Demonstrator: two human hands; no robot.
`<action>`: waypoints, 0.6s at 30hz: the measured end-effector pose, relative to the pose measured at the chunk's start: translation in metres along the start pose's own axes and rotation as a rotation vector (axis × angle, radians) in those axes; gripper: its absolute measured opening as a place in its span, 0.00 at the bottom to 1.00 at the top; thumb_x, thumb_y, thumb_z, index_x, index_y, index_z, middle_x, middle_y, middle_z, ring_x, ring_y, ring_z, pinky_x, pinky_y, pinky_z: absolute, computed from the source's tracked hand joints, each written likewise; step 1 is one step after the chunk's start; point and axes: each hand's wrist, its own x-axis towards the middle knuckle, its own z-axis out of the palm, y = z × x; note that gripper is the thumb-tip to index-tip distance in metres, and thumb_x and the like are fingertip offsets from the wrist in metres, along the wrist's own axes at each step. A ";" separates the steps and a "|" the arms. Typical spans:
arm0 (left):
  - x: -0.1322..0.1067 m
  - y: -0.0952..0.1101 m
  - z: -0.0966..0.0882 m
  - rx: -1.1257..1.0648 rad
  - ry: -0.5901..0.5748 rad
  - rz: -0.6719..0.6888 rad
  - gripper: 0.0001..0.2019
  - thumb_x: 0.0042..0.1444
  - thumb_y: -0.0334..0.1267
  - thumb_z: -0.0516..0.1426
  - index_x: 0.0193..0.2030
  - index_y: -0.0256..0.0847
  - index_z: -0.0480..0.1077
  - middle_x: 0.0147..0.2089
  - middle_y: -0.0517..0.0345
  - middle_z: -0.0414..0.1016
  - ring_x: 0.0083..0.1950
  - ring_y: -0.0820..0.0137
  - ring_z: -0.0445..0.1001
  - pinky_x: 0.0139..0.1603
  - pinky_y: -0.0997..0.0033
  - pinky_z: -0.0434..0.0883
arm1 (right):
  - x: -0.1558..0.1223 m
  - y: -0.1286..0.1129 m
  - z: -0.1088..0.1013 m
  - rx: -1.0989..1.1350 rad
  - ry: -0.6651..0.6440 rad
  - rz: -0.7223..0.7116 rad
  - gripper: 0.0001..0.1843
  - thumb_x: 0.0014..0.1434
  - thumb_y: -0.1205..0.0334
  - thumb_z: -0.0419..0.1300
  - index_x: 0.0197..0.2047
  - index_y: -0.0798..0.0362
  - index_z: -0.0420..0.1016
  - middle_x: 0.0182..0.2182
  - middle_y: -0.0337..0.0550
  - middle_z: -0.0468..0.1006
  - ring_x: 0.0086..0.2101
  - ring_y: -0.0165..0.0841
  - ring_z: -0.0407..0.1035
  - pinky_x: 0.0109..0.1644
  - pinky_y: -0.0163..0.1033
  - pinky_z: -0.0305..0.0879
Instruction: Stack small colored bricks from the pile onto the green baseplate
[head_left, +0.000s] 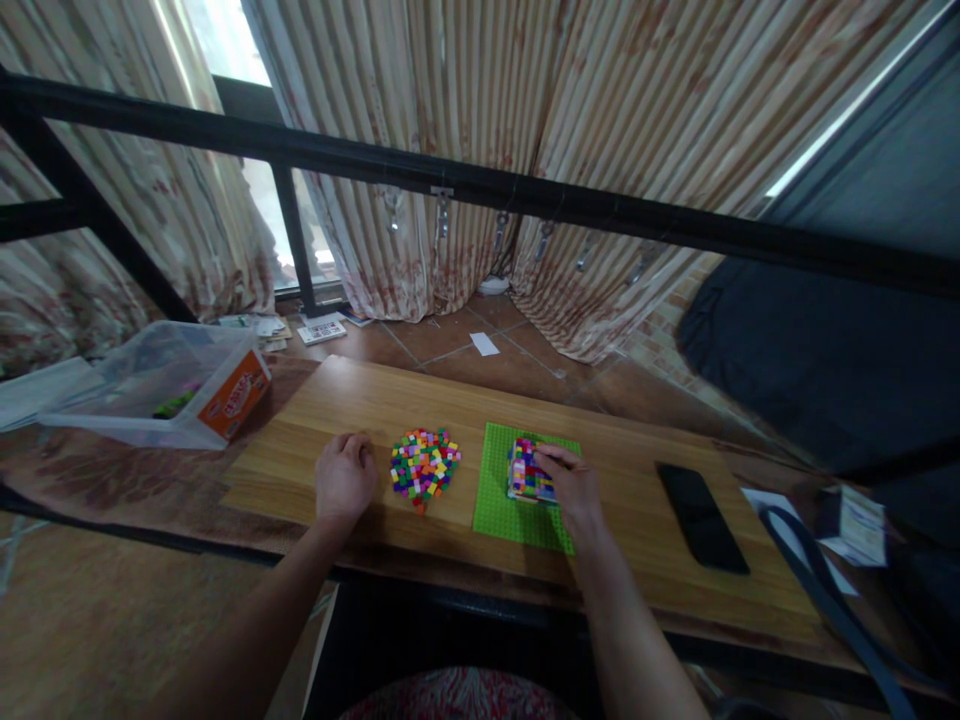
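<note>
A block of small multicoloured building bricks (523,470) stands on a bright green studded baseplate (496,500). Over the block's right side is my right hand (576,482), its thumb and forefinger pinched at the top; whatever lies between the fingertips is too small to make out. Left of the baseplate, loose coloured bricks (424,464) are heaped on the wooden board (300,440). My left hand (345,476) rests on the board just left of this heap, fingers curled in, with nothing visible in them.
At the far left sits a clear plastic box (161,425) with an orange label and some green pieces inside. A black phone (701,517) lies on the board's right part. Beyond it are a dark strap (832,600) and a small carton (855,525). A black rail (480,180) crosses behind.
</note>
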 end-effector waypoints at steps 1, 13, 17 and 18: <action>0.000 0.000 0.000 -0.001 0.002 -0.003 0.14 0.58 0.33 0.50 0.42 0.38 0.76 0.44 0.46 0.78 0.47 0.58 0.75 0.51 0.58 0.72 | 0.000 -0.002 0.001 0.033 0.023 0.042 0.19 0.38 0.49 0.72 0.32 0.50 0.83 0.31 0.42 0.82 0.32 0.38 0.75 0.35 0.42 0.72; 0.000 0.001 -0.001 0.005 -0.011 -0.013 0.15 0.59 0.34 0.49 0.42 0.37 0.77 0.44 0.44 0.78 0.48 0.56 0.75 0.50 0.57 0.72 | 0.004 -0.014 0.002 -0.007 0.047 0.124 0.23 0.29 0.49 0.74 0.30 0.51 0.81 0.23 0.37 0.79 0.23 0.32 0.71 0.27 0.38 0.67; 0.000 0.002 -0.002 0.004 -0.012 -0.027 0.15 0.59 0.33 0.49 0.44 0.37 0.77 0.45 0.44 0.78 0.49 0.56 0.75 0.51 0.56 0.72 | 0.007 -0.018 0.001 -0.057 0.029 0.113 0.22 0.28 0.50 0.74 0.29 0.51 0.81 0.20 0.35 0.77 0.22 0.31 0.69 0.26 0.36 0.66; 0.000 0.002 -0.002 0.002 -0.015 -0.026 0.15 0.59 0.33 0.49 0.43 0.37 0.77 0.45 0.44 0.78 0.49 0.56 0.75 0.51 0.56 0.71 | 0.007 -0.019 0.000 -0.063 0.021 0.112 0.22 0.28 0.50 0.73 0.29 0.51 0.81 0.20 0.35 0.77 0.22 0.31 0.69 0.26 0.36 0.66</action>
